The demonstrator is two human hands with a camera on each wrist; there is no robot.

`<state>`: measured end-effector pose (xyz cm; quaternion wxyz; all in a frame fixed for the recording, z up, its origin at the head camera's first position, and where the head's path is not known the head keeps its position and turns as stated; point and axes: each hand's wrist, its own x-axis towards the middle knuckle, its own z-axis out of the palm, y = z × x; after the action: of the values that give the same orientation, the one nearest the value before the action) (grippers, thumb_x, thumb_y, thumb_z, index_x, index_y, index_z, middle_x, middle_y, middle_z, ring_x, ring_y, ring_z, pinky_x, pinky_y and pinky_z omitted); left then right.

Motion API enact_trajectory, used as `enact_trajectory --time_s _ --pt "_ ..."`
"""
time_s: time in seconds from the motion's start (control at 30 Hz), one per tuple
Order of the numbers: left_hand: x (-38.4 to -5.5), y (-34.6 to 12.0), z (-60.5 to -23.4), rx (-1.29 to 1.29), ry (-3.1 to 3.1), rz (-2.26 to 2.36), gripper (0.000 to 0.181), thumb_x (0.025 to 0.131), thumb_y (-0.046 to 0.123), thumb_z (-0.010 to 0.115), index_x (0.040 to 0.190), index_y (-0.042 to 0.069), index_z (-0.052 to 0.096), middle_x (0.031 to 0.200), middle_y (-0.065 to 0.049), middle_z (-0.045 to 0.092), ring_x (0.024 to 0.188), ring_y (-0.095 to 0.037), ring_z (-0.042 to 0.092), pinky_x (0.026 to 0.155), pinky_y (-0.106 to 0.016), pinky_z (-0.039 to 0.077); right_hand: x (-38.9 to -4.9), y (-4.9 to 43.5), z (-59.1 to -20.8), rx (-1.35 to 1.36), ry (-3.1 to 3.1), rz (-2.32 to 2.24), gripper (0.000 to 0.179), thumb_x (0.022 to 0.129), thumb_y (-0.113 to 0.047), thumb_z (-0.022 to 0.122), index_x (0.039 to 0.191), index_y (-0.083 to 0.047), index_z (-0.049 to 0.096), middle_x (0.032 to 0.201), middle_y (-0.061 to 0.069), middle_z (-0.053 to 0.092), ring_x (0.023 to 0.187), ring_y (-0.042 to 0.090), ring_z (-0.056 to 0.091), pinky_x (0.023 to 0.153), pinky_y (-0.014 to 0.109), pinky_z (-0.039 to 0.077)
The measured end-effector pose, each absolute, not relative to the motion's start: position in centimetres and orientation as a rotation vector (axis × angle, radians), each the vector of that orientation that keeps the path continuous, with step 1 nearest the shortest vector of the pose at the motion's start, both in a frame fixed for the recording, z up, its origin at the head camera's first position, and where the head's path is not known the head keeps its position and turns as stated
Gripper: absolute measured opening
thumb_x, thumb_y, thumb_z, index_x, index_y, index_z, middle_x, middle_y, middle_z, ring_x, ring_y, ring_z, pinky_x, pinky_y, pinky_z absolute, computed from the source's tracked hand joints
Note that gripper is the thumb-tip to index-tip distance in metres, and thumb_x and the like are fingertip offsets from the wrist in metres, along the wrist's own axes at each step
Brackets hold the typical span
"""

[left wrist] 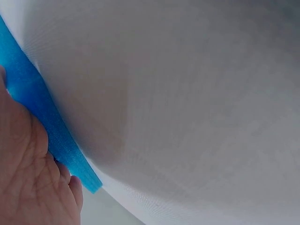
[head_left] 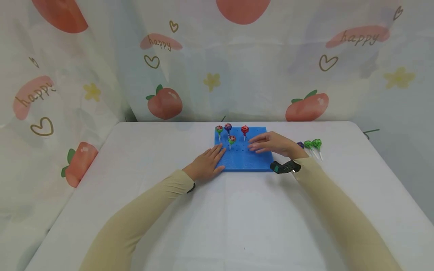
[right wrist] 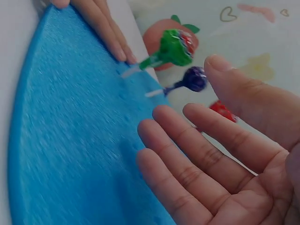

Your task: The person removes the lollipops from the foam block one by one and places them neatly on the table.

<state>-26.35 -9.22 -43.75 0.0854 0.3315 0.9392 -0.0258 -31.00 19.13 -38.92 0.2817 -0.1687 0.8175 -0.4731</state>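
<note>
A blue foam board [head_left: 244,162] with small holes lies on the table, and several wrapped lollipops stand upright in its far-left part. Among them are a green lollipop [right wrist: 174,49], a purple lollipop [right wrist: 194,78] and a red lollipop [head_left: 245,130]; fingers partly cover the red one in the right wrist view. My left hand [head_left: 207,165] rests on the board's left edge with fingers stretched out. Over the board's right side hovers my right hand [head_left: 272,144], palm empty, fingers extended and slightly bent, thumb apart from them.
To the right of the board, partly behind the right wrist, lie a purple lollipop [head_left: 300,144] and two green lollipops, one [head_left: 317,143] farthest right. A white cloth covers the table [head_left: 237,222]. A patterned curtain [head_left: 237,75] hangs behind the far edge.
</note>
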Motion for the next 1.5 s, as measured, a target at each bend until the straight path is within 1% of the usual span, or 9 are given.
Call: enact_trajectory --time_s 0.17,0.4,0.5,0.57,0.7,0.8,0.97,1.23,1.5 --pt "-26.4 -9.2 -43.9 0.998 2.815 -0.093 0.069 0.1 0.048 0.027 0.152 0.007 0.006 0.16 -0.012 0.002 0.148 -0.024 0.005 0.12 -0.038 0.015 -31.0 17.6 -40.1 -0.435 2.135 -1.337 0.045 0.095 -0.019 0.057 0.132 0.005 0.049 0.131 0.023 0.055 0.122 0.03 0.056 0.097 0.035 0.047" --pt "-26.3 -9.2 -43.8 1.001 2.812 -0.097 0.068 0.101 0.047 0.027 0.152 0.007 0.006 0.16 -0.012 0.002 0.148 -0.024 0.005 0.12 -0.038 0.015 -30.9 16.0 -41.2 -0.39 2.131 -1.474 0.042 0.094 -0.015 0.057 0.131 0.004 0.051 0.129 0.023 0.056 0.117 0.02 0.06 0.092 0.027 0.05" --pt "-26.3 -9.2 -43.7 1.003 2.81 -0.094 0.068 0.101 0.047 0.026 0.152 0.007 0.006 0.16 -0.012 0.002 0.148 -0.024 0.005 0.12 -0.038 0.015 -30.8 15.4 -41.5 -0.387 2.152 -1.528 0.041 0.094 -0.013 0.057 0.13 0.005 0.051 0.128 0.024 0.056 0.117 0.021 0.06 0.093 0.026 0.05" --pt "-26.2 -9.2 -43.6 1.002 2.807 -0.088 0.068 0.101 0.047 0.026 0.152 0.007 0.006 0.16 -0.012 0.002 0.148 -0.024 0.005 0.12 -0.038 0.015 -30.9 15.0 -41.8 -0.388 2.171 -1.549 0.04 0.094 -0.013 0.057 0.129 0.004 0.052 0.128 0.024 0.057 0.118 0.022 0.059 0.096 0.028 0.048" --pt "-26.2 -9.2 -43.6 1.007 2.807 -0.064 0.068 0.101 0.047 0.027 0.152 0.006 0.007 0.16 -0.012 0.002 0.148 -0.024 0.005 0.12 -0.038 0.015 -31.2 14.3 -42.4 -0.375 2.22 -1.555 0.039 0.092 -0.013 0.059 0.128 0.002 0.054 0.128 0.023 0.058 0.121 0.027 0.056 0.103 0.037 0.043" --pt "-26.2 -9.2 -43.7 1.007 2.807 -0.068 0.068 0.101 0.047 0.027 0.152 0.006 0.007 0.16 -0.012 0.002 0.148 -0.024 0.006 0.12 -0.038 0.016 -31.3 13.8 -42.5 -0.397 2.268 -1.525 0.039 0.092 -0.012 0.06 0.127 0.003 0.054 0.127 0.023 0.059 0.121 0.032 0.055 0.105 0.042 0.041" --pt "-26.2 -9.2 -43.6 1.002 2.807 -0.074 0.068 0.101 0.047 0.027 0.151 0.005 0.007 0.159 -0.013 0.003 0.148 -0.024 0.006 0.12 -0.039 0.015 -31.7 13.1 -42.5 -0.438 2.374 -1.451 0.035 0.09 -0.011 0.063 0.122 0.004 0.059 0.12 0.022 0.063 0.114 0.031 0.06 0.102 0.043 0.044" --pt "-26.2 -9.2 -43.6 1.005 2.795 -0.077 0.068 0.101 0.046 0.027 0.151 0.005 0.007 0.159 -0.014 0.002 0.148 -0.025 0.005 0.12 -0.039 0.015 -32.6 12.3 -42.8 -0.447 2.538 -1.333 0.026 0.086 -0.015 0.068 0.106 0.001 0.07 0.105 0.018 0.07 0.1 0.023 0.064 0.094 0.04 0.049" --pt "-26.3 -9.2 -43.4 1.005 2.781 -0.097 0.068 0.101 0.047 0.026 0.151 0.005 0.005 0.159 -0.014 0.0 0.148 -0.025 0.004 0.12 -0.038 0.015 -32.6 11.8 -42.9 -0.465 2.594 -1.301 0.026 0.085 -0.015 0.07 0.105 0.002 0.071 0.103 0.018 0.071 0.101 0.027 0.066 0.095 0.042 0.049"
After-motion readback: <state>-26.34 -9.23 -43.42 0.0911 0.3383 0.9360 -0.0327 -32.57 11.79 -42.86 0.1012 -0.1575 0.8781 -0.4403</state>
